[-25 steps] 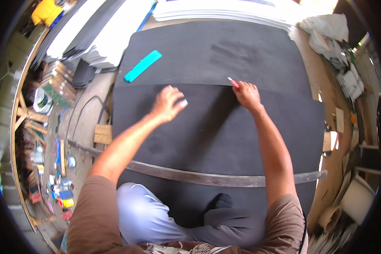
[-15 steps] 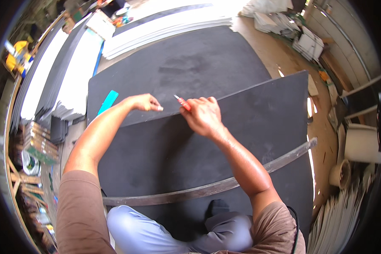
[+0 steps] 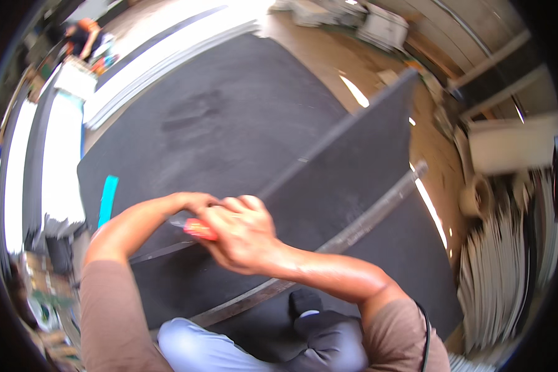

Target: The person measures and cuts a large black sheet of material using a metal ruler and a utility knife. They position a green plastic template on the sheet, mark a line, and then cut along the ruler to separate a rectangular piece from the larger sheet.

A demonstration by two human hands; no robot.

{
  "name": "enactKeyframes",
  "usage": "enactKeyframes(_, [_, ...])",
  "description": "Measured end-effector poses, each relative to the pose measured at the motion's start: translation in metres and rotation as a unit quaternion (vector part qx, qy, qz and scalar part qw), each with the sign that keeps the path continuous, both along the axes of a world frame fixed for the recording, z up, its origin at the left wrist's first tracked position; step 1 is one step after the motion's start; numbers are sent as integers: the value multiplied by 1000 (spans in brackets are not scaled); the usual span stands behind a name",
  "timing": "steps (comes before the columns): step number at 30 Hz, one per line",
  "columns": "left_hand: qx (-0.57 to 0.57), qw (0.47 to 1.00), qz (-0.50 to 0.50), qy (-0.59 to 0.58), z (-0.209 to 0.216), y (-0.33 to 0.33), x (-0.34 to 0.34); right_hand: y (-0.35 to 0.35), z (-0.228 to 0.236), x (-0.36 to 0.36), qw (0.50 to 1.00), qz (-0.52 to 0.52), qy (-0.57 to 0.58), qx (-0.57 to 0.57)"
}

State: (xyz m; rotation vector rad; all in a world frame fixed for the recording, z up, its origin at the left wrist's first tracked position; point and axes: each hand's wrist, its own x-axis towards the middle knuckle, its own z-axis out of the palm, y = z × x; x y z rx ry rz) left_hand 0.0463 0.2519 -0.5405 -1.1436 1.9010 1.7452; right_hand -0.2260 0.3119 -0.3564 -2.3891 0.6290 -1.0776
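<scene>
My right hand [image 3: 239, 232] is closed around a red-handled utility knife [image 3: 200, 229], its blade pointing left, low over a black sheet [image 3: 366, 161]. Close beside the blade is my left hand [image 3: 198, 201]; its fingers are mostly hidden behind the right hand, so I cannot tell whether they grip the sheet's edge. This upper sheet lies skewed over a larger black sheet [image 3: 242, 80], with its far right corner looking raised. Across the near part of the upper sheet runs a long, narrow grey bar [image 3: 353, 232], passing behind my right forearm.
A turquoise strip [image 3: 108, 201] lies on the larger sheet, left of my left arm. Stacks of white and dark sheets [image 3: 62, 164] stand at the left and far side. Another person [image 3: 84, 40] is at the far left. Pale sheets [image 3: 493, 279] and a roll [image 3: 475, 197] are at right.
My view has turned to the right. Both hands have come nearer to me and closer together, the right one bringing the knife leftward beside the left hand. The upper sheet's right corner appears more lifted.
</scene>
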Motion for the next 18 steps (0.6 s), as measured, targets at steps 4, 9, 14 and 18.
enactKeyframes(4, [-96, 989, 32, -104, -46, -1, -38, 6, -11, -29, 1000, -27, 14, -3])
enactKeyframes(9, [-220, 952, 132, -168, -92, 51, -72, 27, -18, -39, 998, 9, 50, 22])
enactKeyframes(14, [-235, 933, 225, -156, -84, 79, -107, 40, -43, -82, 997, 22, 52, 45])
enactKeyframes(18, [-221, 946, 187, -149, -86, 84, -113, 53, -48, -105, 996, 59, 39, 46])
